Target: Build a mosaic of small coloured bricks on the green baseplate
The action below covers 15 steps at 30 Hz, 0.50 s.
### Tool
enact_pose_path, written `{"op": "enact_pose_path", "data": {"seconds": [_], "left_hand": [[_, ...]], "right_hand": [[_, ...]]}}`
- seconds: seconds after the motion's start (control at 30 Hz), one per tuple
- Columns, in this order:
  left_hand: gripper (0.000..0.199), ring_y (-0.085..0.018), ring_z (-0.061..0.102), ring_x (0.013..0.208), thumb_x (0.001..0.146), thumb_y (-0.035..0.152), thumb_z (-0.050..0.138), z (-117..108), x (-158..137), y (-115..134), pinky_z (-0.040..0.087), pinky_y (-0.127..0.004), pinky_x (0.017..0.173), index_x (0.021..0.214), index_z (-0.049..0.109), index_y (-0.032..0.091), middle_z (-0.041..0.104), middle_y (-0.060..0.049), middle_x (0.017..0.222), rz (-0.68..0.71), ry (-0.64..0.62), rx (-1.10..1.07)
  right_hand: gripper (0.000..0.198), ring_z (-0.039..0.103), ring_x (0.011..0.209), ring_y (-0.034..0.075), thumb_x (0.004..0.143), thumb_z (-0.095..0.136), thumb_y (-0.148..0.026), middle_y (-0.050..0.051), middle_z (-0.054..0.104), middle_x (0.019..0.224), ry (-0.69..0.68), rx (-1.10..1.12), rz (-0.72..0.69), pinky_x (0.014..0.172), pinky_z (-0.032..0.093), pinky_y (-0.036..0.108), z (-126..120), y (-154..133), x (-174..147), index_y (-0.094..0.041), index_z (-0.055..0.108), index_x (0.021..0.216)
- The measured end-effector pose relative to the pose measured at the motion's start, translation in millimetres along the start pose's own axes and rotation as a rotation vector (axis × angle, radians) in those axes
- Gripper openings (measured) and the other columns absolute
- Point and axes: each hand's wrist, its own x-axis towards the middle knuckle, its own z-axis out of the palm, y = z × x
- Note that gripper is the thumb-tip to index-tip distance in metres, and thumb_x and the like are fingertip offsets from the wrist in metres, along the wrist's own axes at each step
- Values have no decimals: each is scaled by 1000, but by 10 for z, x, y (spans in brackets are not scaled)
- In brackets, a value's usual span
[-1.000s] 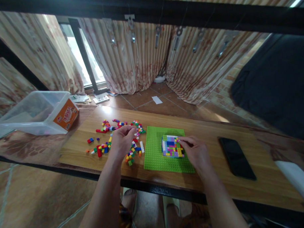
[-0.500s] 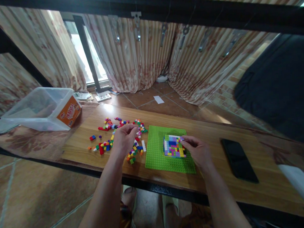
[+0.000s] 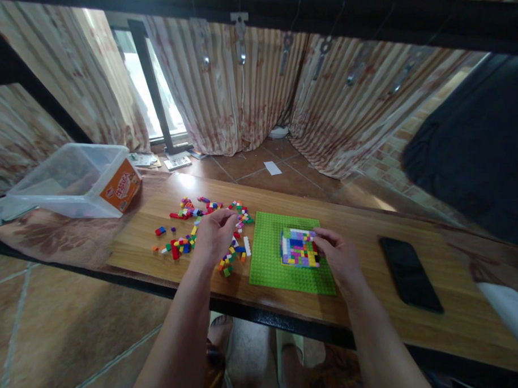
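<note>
On the wooden board lies a green studded baseplate [image 3: 267,261], and a low block of many-coloured building bricks [image 3: 301,250] is built up on it. My right hand [image 3: 341,259] is at the block's far right corner. Its thumb and forefinger are closed around a small purple brick [image 3: 312,235] there, partly hidden by the fingertips. Left of the plate, my left hand [image 3: 213,235] hovers over a spread of loose bricks [image 3: 185,243] with thumb and fingertips pinched together. What those fingers hold, if anything, I cannot make out.
A clear plastic bin [image 3: 78,186] with an orange label stands at the far left. A black phone [image 3: 410,273] lies on the board [image 3: 362,224] at the right. Ahead hang striped curtains [image 3: 221,99], and a dark bar [image 3: 278,15] crosses the top of the view.
The view has shifted slightly. My right fingers have stayed at the block's far right corner, with the purple brick less visible now. My left hand keeps its pinch over the loose bricks.
</note>
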Motion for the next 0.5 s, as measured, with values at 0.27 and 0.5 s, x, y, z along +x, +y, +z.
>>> {"op": "enact_pose_path", "data": {"seconds": [0.27, 0.5], "left_hand": [[19, -10, 45, 53, 78, 30, 59, 0, 17, -108, 32, -20, 50, 70, 69, 16, 53, 3, 55, 44, -28, -11], [19, -11, 44, 52, 75, 31, 60, 13, 7, -70, 30, -20, 47, 66, 68, 17, 54, 2, 54, 31, -10, 19]], "right_hand": [[40, 64, 66, 18, 59, 76, -40, 5, 73, 78, -23, 34, 44, 61, 51, 31, 7, -53, -17, -16, 74, 92], [42, 62, 60, 16, 61, 75, -40, 6, 74, 76, -29, -2, 27, 53, 48, 28, -10, -16, -10, -15, 74, 95]]}}
